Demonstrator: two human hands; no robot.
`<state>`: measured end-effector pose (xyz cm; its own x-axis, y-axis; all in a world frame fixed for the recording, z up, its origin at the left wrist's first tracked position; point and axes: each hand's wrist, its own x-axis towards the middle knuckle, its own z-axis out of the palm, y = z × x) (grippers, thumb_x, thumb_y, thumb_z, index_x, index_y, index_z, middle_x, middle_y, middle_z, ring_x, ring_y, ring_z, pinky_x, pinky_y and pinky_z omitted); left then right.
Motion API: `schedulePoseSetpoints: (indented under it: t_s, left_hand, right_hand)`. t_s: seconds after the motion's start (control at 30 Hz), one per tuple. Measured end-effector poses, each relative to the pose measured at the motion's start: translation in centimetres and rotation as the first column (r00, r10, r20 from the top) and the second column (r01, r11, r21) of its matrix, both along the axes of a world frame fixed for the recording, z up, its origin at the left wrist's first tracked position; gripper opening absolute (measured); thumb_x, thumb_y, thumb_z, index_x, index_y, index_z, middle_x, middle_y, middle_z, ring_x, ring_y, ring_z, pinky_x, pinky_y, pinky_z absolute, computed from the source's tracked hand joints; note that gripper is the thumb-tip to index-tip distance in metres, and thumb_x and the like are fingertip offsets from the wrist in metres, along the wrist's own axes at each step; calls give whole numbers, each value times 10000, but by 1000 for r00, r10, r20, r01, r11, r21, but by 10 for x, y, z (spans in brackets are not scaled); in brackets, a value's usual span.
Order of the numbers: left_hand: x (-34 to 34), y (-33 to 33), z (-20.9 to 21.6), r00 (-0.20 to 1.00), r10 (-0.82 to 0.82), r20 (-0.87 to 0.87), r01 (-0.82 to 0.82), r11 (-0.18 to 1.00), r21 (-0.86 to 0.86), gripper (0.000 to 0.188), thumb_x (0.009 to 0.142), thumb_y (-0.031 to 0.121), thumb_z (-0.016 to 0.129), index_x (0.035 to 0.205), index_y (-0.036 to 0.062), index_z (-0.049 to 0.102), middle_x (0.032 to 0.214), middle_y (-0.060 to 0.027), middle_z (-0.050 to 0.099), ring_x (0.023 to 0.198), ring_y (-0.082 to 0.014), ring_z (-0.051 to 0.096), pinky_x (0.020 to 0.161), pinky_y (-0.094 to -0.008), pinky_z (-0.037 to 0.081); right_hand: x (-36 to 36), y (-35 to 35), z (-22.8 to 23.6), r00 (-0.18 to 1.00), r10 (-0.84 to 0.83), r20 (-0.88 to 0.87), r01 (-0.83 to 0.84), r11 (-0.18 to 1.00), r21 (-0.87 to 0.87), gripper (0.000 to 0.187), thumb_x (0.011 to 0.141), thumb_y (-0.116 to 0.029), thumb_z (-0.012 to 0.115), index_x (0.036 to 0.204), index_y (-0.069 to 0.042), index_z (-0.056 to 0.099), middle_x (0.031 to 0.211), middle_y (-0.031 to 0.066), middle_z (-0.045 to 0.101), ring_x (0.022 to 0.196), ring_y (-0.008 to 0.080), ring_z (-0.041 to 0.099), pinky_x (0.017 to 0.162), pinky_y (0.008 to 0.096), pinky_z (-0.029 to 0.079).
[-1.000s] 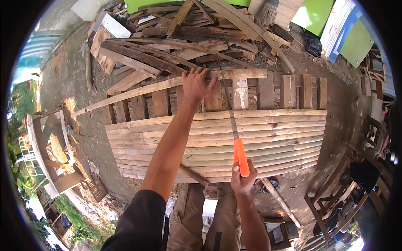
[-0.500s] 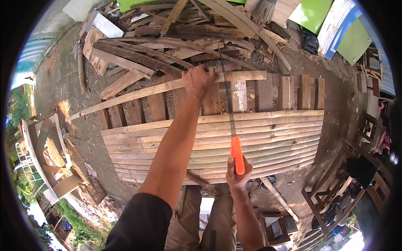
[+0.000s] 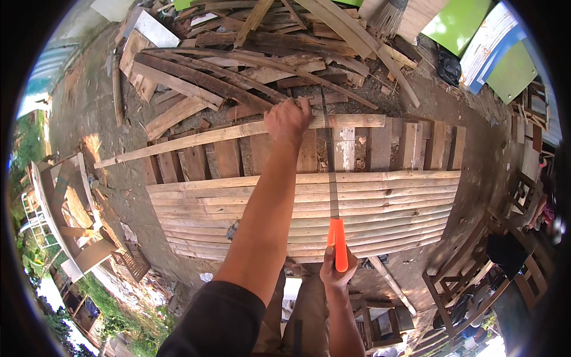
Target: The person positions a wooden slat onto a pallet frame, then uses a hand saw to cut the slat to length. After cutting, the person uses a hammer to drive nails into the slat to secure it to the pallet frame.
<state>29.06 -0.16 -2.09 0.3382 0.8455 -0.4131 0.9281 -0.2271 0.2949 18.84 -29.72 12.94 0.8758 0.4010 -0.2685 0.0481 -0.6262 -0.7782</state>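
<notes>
My right hand [image 3: 339,266] is wrapped round the orange handle of a hand saw [image 3: 332,190]. Its thin dark blade points away from me and lies across a long bamboo strip [image 3: 208,136], just right of my other hand. My left hand [image 3: 286,119] is closed over that strip and holds it down near its right part. The strip rests slantwise across the far slats of a low wooden frame [image 3: 226,156], its left end jutting past the frame. Several split bamboo strips [image 3: 369,202] lie side by side over the near part of the frame.
Beyond the frame lies a heap of old boards [image 3: 238,77]. A broom [image 3: 389,18], a black bag [image 3: 448,66] and green panels [image 3: 511,74] are at the far right. Wooden furniture [image 3: 476,279] stands at the near right, and a bamboo pole [image 3: 392,285] lies beside my legs.
My right hand has pulled the saw back toward me, so less blade reaches beyond the strip. My left hand still grips the strip. The whole view has shifted slightly.
</notes>
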Motion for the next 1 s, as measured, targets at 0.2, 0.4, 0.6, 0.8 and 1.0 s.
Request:
schedulePoseSetpoints:
  t_s: [0.2, 0.4, 0.6, 0.8, 1.0]
  left_hand:
    - [1, 2, -1, 1000, -8, 10, 8, 1000, -15, 510, 944, 477, 451, 972, 76, 765, 988, -200, 745, 998, -333, 701, 999, -469, 442]
    - [1, 0, -3, 1000, -12, 23, 12, 1000, 21, 486, 942, 473, 463, 936, 87, 759, 954, -188, 745, 985, -319, 700, 984, -464, 439]
    - [-2, 0, -6, 1000, -11, 27, 10, 999, 48, 476, 930, 497, 491, 904, 103, 756, 918, -177, 743, 968, -304, 703, 951, -454, 446]
    - [-12, -7, -12, 968, -189, 164, 155, 967, 204, 461, 880, 547, 597, 862, 114, 752, 881, -97, 736, 927, -293, 696, 857, -424, 467]
    - [-30, -6, -19, 880, -433, 196, 374, 885, 278, 523, 824, 613, 629, 924, 116, 759, 980, -60, 705, 1016, -239, 650, 879, -425, 438]
  right_hand:
    - [12, 12, -1, 999, 16, -41, -18, 999, -45, 289, 870, -209, 731, 710, -27, 572, 545, 101, 512, 429, 244, 496, 451, 345, 406]
    - [6, 9, 5, 998, 58, 10, -58, 997, -45, 287, 882, -221, 723, 723, -27, 581, 533, 91, 516, 427, 227, 491, 447, 341, 406]
    - [4, 5, 7, 998, 56, 5, -55, 997, -55, 288, 887, -226, 716, 715, -35, 585, 535, 85, 486, 425, 235, 477, 441, 342, 392]
    - [10, 11, 3, 1000, 24, -11, -25, 999, -39, 284, 889, -224, 714, 722, -30, 591, 543, 86, 487, 429, 229, 474, 442, 332, 392]
    - [8, 17, -4, 1000, 25, -10, -25, 1000, 16, 255, 872, -194, 726, 737, -19, 598, 549, 86, 504, 437, 211, 484, 446, 325, 399]
